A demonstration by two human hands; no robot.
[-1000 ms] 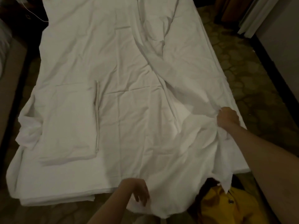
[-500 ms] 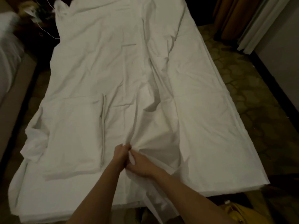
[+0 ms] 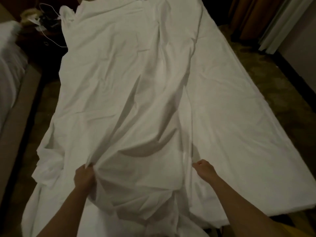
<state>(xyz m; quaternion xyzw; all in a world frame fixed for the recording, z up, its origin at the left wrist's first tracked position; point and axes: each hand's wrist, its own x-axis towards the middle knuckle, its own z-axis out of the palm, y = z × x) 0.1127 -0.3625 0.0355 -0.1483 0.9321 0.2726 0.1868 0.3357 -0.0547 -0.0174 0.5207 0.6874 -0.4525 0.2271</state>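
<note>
1. Sheet [image 3: 128, 100]: white, creased and loose. It lies lengthwise on the bed, from the near end at 6 o'clock to the far end at 12 o'clock, and covers the bed's left and middle parts.
2. Left hand [image 3: 84, 175]: at about 7 o'clock, with its fingers curled tight round a gathered bunch of the sheet's near edge. Long folds fan out from this grip toward 12 and 1 o'clock.
3. Right hand [image 3: 204, 169]: at about 5 o'clock, well apart from the left hand. It is curled, and its fingertips pinch the sheet's right-hand fold where that fold runs down toward the foot of the bed.
4. Between the two hands the cloth is drawn across in a shallow bulge. Below them it hangs in loose folds over the near end.
5. Bed [image 3: 239, 134]: a white-covered strip lies bare beside the sheet, on the 3 o'clock side.
6. At 8 to 9 o'clock the sheet's left edge is crumpled along the bed's side.
7. Carpet [image 3: 282, 86]: dark and patterned, on the floor at 2 to 3 o'clock.
8. Curtains [image 3: 253, 17]: hanging at 1 o'clock.
9. Cables [image 3: 46, 26]: white, tangled on a dark surface at 11 o'clock.
10. Second bed [image 3: 10, 74]: at 9 o'clock, only partly in view.
</note>
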